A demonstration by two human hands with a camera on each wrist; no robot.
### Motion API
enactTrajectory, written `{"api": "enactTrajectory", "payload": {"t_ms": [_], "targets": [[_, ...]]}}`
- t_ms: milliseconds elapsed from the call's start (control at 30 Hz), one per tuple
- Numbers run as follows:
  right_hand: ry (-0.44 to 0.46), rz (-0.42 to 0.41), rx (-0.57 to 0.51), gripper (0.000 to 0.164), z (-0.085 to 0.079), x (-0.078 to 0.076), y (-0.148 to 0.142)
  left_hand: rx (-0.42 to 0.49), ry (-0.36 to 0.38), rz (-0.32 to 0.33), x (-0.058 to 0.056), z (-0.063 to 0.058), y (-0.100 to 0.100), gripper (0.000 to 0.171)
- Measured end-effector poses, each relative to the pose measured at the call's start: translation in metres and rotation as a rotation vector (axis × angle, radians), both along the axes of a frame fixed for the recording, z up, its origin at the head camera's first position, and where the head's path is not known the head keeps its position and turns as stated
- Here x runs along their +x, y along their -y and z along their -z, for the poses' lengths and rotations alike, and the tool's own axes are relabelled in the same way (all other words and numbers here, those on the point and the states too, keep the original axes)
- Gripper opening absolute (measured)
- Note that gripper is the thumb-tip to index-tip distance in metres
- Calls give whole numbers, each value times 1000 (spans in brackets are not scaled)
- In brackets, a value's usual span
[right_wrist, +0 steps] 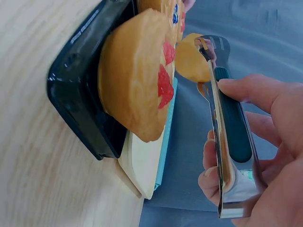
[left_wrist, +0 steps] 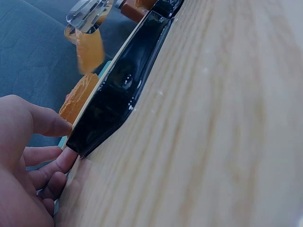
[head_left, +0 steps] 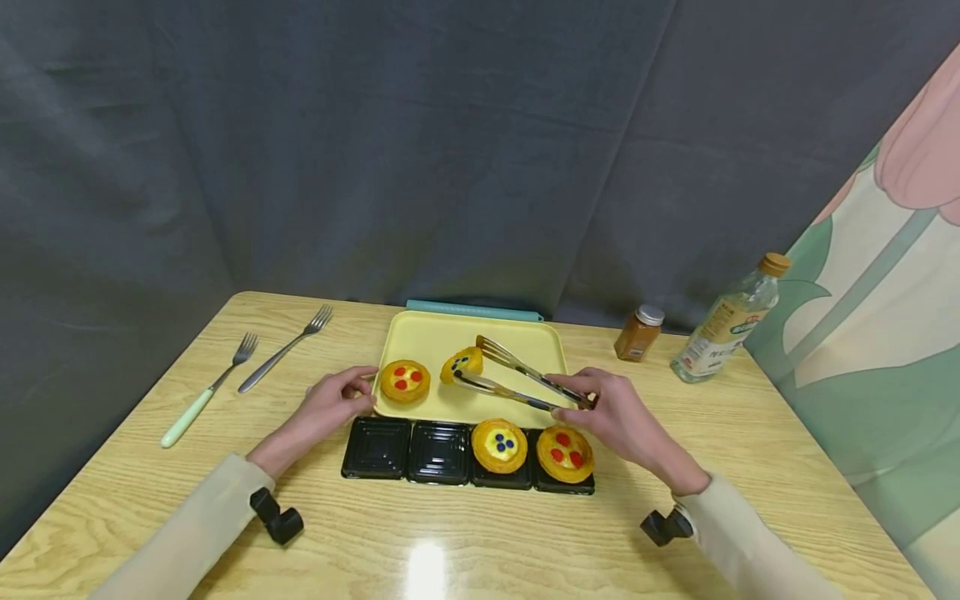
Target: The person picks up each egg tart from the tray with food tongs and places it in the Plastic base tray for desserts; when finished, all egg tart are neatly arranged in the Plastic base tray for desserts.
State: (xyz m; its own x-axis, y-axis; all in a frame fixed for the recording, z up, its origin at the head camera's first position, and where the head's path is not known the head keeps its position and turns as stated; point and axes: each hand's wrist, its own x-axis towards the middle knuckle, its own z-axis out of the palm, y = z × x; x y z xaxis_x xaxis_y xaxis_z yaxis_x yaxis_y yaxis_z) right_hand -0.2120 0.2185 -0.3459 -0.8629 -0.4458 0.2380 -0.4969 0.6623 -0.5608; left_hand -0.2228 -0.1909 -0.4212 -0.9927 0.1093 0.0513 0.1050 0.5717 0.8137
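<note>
My right hand (head_left: pixel 611 417) holds metal tongs (head_left: pixel 525 368) with dark green grips, the thumb pressing one grip in the right wrist view. A blueberry-topped tart (head_left: pixel 467 363) is tilted between the tong tips, raised above the yellow tray (head_left: pixel 525 333). At the tray's left edge, my left hand (head_left: pixel 333 402) pinches the rim between thumb and fingers. Beside that hand, a strawberry-topped tart (head_left: pixel 405 382) lies on the tray. In front stands a row of black plastic containers (head_left: pixel 377 448); the right pair hold a blueberry tart (head_left: pixel 499 446) and a strawberry tart (head_left: pixel 565 455).
Two forks lie left, one with a green handle (head_left: pixel 187 418), the other all metal (head_left: pixel 273 364). Behind the tray is a teal strip (head_left: pixel 474 311). A spice jar (head_left: pixel 639 333) and a glass bottle (head_left: pixel 726 325) stand back right, near the dark curtain (head_left: pixel 390 150).
</note>
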Motion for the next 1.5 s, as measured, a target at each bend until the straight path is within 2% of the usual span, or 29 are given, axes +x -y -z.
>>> {"api": "enactTrajectory", "payload": {"t_ms": [433,767,1233,1500], "targets": [[2,-15,-5,45,4,4,-2,-1,2,-14,0,1,1,53],[6,-20,2,45,7,9,-15,11,1,-5,-1,1,1,53],[123,37,56,53,-1,12,-21,-7,0,-16,0,2,1,53],[121,14,45,52,0,10,-17,-5,-4,-13,0,1,1,53]]}}
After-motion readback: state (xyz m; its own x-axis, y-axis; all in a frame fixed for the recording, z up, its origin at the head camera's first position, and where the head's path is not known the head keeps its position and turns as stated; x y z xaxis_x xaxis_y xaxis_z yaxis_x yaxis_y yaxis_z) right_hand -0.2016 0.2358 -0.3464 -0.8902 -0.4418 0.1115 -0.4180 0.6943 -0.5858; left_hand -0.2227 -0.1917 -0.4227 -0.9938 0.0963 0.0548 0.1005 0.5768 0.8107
